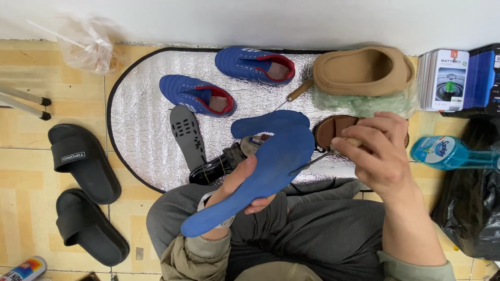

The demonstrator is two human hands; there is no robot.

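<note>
The left hand (245,184) grips a blue insole (260,174) from below, thumb over its edge, holding it above the lap. The right hand (377,153) is closed on a thin metal tool (312,162) whose tip touches the insole's right edge. A second blue insole (271,122) lies just behind on a silver mat (140,135) on the floor, beside a grey insole (187,135) and a black tool (216,166). Two blue shoes (198,94) sit farther back on the mat, with a wooden-handled awl (297,93) near a tan clog (362,70). A pair of black slides (83,161) lies to the left on the tiles, and a blue bottle (450,152) to the right.
</note>
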